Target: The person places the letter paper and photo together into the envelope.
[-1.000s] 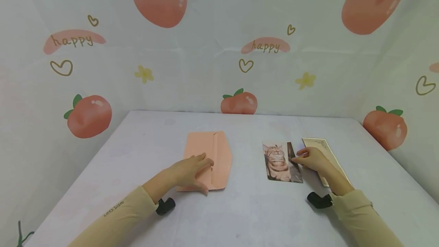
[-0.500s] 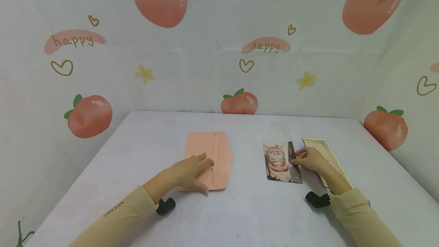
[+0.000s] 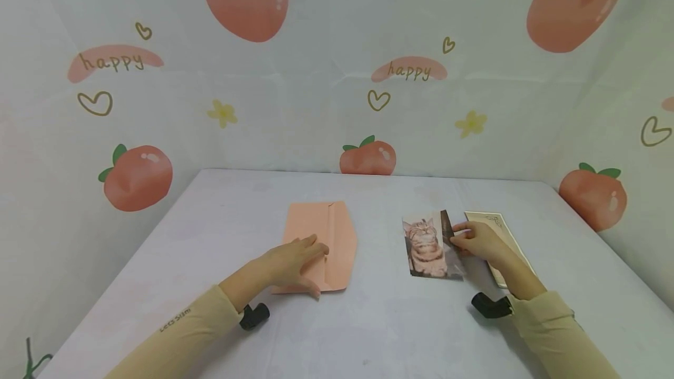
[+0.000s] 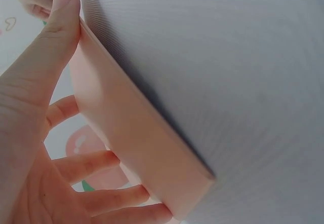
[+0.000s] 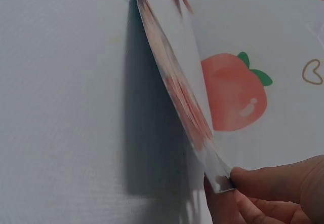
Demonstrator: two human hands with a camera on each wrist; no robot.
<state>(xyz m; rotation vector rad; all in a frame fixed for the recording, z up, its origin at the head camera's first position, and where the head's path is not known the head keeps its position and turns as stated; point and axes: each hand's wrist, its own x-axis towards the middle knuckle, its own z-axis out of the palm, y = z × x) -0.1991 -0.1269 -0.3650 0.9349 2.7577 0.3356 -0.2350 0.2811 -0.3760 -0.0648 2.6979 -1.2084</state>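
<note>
My left hand (image 3: pixel 288 264) lies with spread fingers on a peach envelope (image 3: pixel 341 250) whose flap is folded out to the right. In the left wrist view, the fingertips touch the face of the envelope (image 4: pixel 129 130) and the thumb is at its near edge. To the right, my right hand (image 3: pixel 478 243) pinches the right edge of a cat photo card (image 3: pixel 423 248). The right wrist view shows the card (image 5: pixel 169 72) tilted and lifted off the table along the held side, a shadow below it. Under the right forearm lies a cream card (image 3: pixel 487 222) with a scroll ornament, partly hidden.
A white-covered table (image 3: pixel 379 332) carries everything. Behind and beside it hangs a pale cloth backdrop (image 3: pixel 295 98) printed with peaches, hearts and flowers. Black wrist cameras sit under the left wrist (image 3: pixel 255 316) and right wrist (image 3: pixel 491 306). A green cord (image 3: pixel 33 361) shows at lower left.
The right hand has raised the photo card's right edge slightly off the table, tilting it. The left hand and the envelope have stayed in place.
</note>
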